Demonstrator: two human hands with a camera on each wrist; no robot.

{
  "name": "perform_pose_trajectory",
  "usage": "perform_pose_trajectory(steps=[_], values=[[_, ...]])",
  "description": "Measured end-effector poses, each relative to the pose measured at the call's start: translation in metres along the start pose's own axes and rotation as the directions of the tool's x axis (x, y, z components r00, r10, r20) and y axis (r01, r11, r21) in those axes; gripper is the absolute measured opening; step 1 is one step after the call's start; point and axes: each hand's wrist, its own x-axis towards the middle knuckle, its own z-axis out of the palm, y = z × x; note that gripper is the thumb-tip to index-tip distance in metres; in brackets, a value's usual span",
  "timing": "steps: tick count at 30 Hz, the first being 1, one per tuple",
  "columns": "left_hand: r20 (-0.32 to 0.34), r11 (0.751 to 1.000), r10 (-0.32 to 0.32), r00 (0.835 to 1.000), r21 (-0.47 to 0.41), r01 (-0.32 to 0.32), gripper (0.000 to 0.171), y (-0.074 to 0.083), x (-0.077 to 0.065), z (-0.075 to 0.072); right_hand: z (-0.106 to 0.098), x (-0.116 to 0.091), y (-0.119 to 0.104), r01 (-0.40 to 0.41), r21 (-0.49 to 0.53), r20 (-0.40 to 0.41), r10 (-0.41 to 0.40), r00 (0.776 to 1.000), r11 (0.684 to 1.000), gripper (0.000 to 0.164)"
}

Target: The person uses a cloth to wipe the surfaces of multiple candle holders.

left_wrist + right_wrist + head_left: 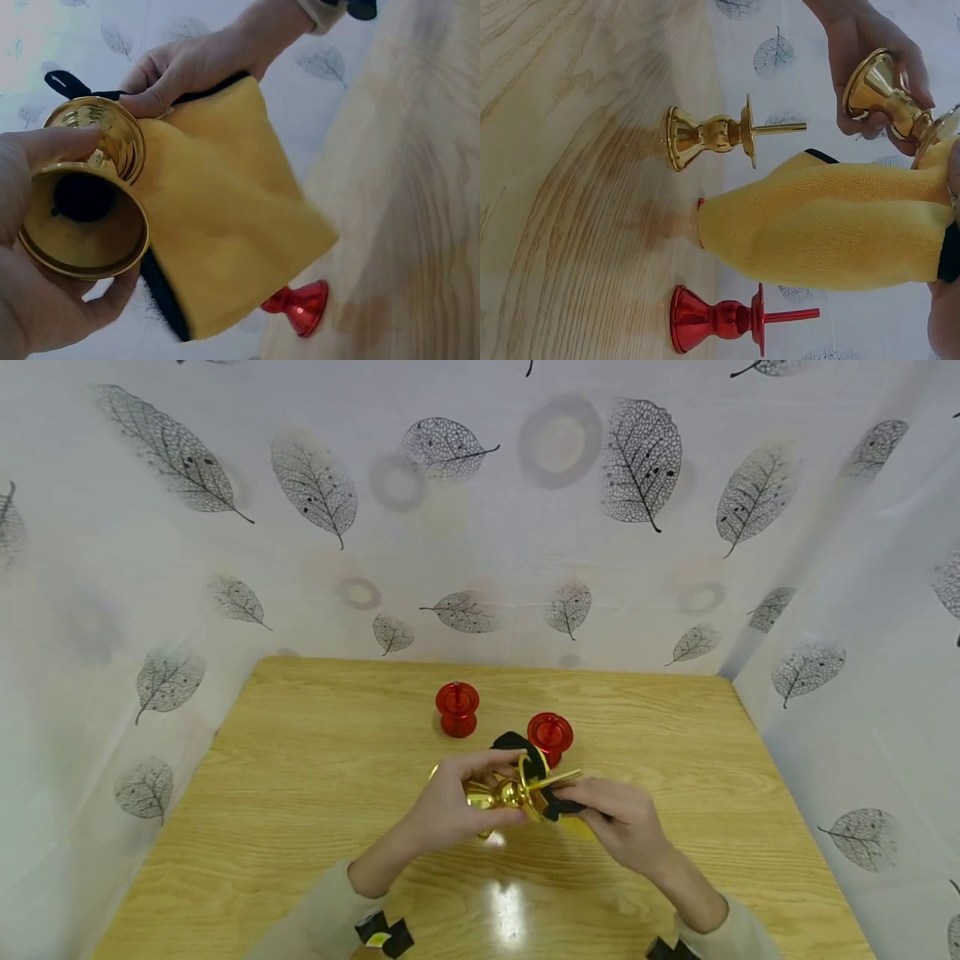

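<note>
My left hand (450, 814) grips a shiny gold candlestick (512, 793) by its stem, tilted sideways with its spike pointing right. In the left wrist view the hollow underside of its base (86, 232) faces the camera. The right hand (626, 822) pinches the black edge of a yellow cloth (225, 202) against the candlestick's dish. The cloth hangs down from there, its dark side up in the head view. A second gold candlestick (712, 139) stands upright on the table, mostly hidden by my left hand in the head view.
Two red candlesticks, one at the back (457, 708) and one just behind the cloth (551, 735), stand on the wooden table (322, 760). A white leaf-patterned curtain (480, 543) surrounds the table's back and sides.
</note>
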Motion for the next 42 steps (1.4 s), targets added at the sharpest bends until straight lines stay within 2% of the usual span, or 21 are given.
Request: perform_pose_trajectory(steps=[4,7,11,16,19,20,22,26,30,32,34,36,39,42], values=[[-0.015,0.995,0.061,0.998,0.082,-0.06,0.064,0.001,-0.002,-0.001,-0.008,-0.007,0.001,-0.094,-0.008,-0.07,0.093,0.993,0.996,0.015],[-0.04,0.981,0.111,0.993,0.166,-0.103,0.063,0.002,-0.004,-0.002,-0.015,-0.009,-0.001,-0.231,-0.035,-0.113,0.226,0.968,0.972,0.017],[-0.096,0.947,0.172,0.98,0.29,-0.138,0.056,0.004,-0.006,-0.001,-0.025,-0.006,-0.003,-0.447,-0.07,-0.155,0.433,0.888,0.892,0.028],[-0.129,0.908,0.248,0.96,0.377,-0.184,0.037,0.006,-0.006,0.002,-0.038,0.004,-0.002,-0.61,-0.134,-0.235,0.573,0.785,0.781,0.018],[-0.125,0.887,0.289,0.949,0.408,-0.217,0.033,0.006,-0.006,0.004,-0.043,0.013,-0.002,-0.643,-0.147,-0.256,0.599,0.758,0.751,0.017],[-0.123,0.878,0.303,0.945,0.421,-0.227,0.033,0.006,-0.006,0.004,-0.043,0.017,-0.003,-0.644,-0.146,-0.251,0.601,0.759,0.751,0.017],[-0.112,0.857,0.334,0.936,0.45,-0.252,0.032,0.007,-0.005,0.006,-0.042,0.025,-0.005,-0.623,-0.141,-0.221,0.589,0.778,0.77,0.016],[-0.072,0.802,0.394,0.916,0.514,-0.305,0.032,0.008,-0.002,0.009,-0.035,0.04,-0.008,-0.514,-0.111,-0.115,0.503,0.857,0.85,0.021],[-0.042,0.758,0.423,0.905,0.563,-0.328,0.032,0.008,-0.001,0.011,-0.028,0.049,-0.009,-0.335,-0.049,0.035,0.337,0.941,0.941,0.03],[-0.039,0.751,0.427,0.903,0.571,-0.33,0.031,0.007,-0.001,0.01,-0.025,0.051,-0.01,-0.232,-0.05,0.119,0.237,0.964,0.971,0.028],[-0.036,0.754,0.427,0.903,0.566,-0.334,0.03,0.006,-0.001,0.008,-0.024,0.053,-0.011,-0.124,-0.083,0.185,0.138,0.973,0.989,0.024],[-0.027,0.759,0.424,0.905,0.555,-0.339,0.031,0.006,-0.002,0.005,-0.023,0.054,-0.012,-0.014,-0.144,0.226,0.046,0.973,0.99,0.023],[0.004,0.767,0.409,0.912,0.54,-0.347,0.032,0.005,-0.003,0.001,-0.023,0.055,-0.015,0.127,-0.219,0.265,-0.066,0.962,0.967,0.025],[0.044,0.756,0.403,0.914,0.547,-0.359,0.032,0.005,-0.003,-0.001,-0.022,0.056,-0.019,0.232,-0.268,0.309,-0.145,0.94,0.935,0.025]])
